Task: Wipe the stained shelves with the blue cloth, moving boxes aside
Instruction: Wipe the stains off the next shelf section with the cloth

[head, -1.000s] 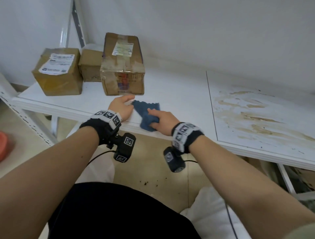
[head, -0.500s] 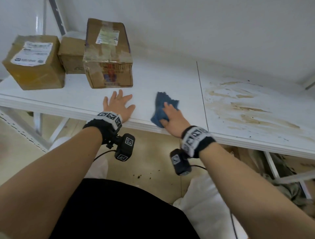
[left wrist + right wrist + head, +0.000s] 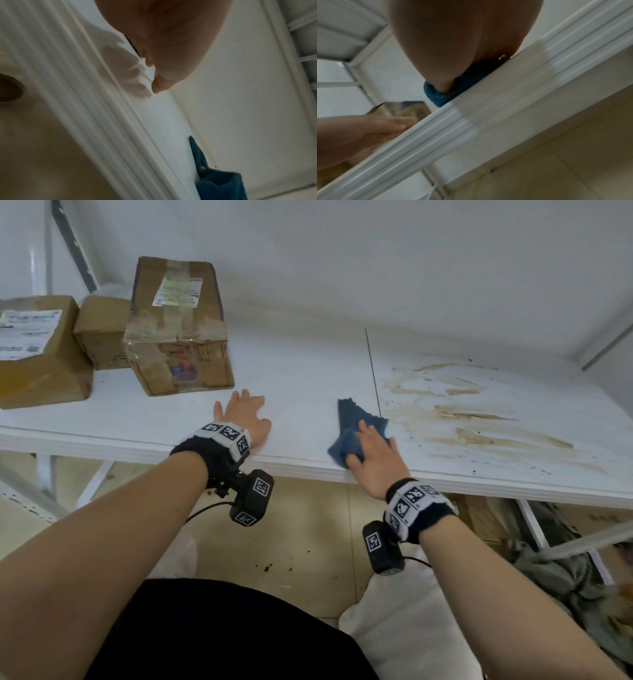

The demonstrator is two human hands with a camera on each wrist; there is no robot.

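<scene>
The blue cloth (image 3: 348, 419) lies bunched on the white shelf (image 3: 301, 378), at the seam just left of the brown stains (image 3: 479, 419). My right hand (image 3: 373, 446) presses down on the cloth with flat fingers, the thumb at the shelf's front edge. The right wrist view shows the cloth (image 3: 440, 97) squeezed under that thumb against the shelf lip (image 3: 488, 115). My left hand (image 3: 243, 414) rests flat and holds nothing, in front of the large taped box (image 3: 178, 326). In the left wrist view the cloth (image 3: 221, 182) shows beyond the thumb.
Two more cardboard boxes stand at the far left: a small one (image 3: 101, 330) by the wall and a labelled one (image 3: 37, 350). A wall closes the back of the shelf. Bags and clutter (image 3: 565, 570) lie on the floor under the right part.
My right hand has slid the cloth rightward along the shelf, up to the seam by the stains. My left hand let go of the cloth and now lies flat on the shelf.
</scene>
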